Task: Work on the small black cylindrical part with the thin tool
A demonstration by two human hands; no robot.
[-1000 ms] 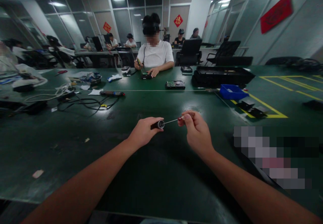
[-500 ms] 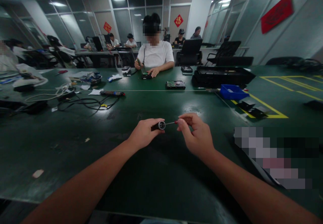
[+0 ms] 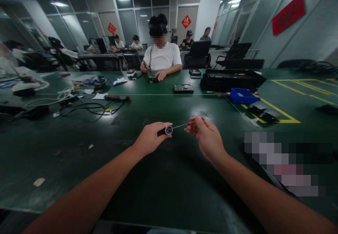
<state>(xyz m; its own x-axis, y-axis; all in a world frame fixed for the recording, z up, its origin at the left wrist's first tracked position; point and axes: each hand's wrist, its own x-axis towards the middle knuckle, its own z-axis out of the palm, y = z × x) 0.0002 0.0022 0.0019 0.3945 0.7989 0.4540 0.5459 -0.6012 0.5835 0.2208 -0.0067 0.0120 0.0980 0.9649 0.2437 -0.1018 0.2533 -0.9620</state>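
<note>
My left hand (image 3: 150, 137) is closed round a small black cylindrical part (image 3: 168, 130), whose round, silver-rimmed end faces me. Thumb and fingers grip it from below and above. To the right, my right hand (image 3: 207, 137) pinches a thin screwdriver (image 3: 180, 125); its handle is mostly hidden by the fingers. The metal shaft slants down leftward, and its tip meets the silver-rimmed end. Whether the tip sits inside the rim or only against it, I cannot tell. Both hands are above the green table (image 3: 148, 191).
Across the table a person (image 3: 162, 58) in a white shirt works on a small device. A hard drive (image 3: 183, 88), a long black case (image 3: 232, 80) and a blue bin (image 3: 243, 96) stand ahead and right. Black cables (image 3: 92, 112) and an electric screwdriver (image 3: 117, 97) lie at the left.
My right hand's fingers have shifted on the screwdriver, with the thumb now higher and the red handle end covered. The shaft slants more steeply. My left hand holds nearly still.
</note>
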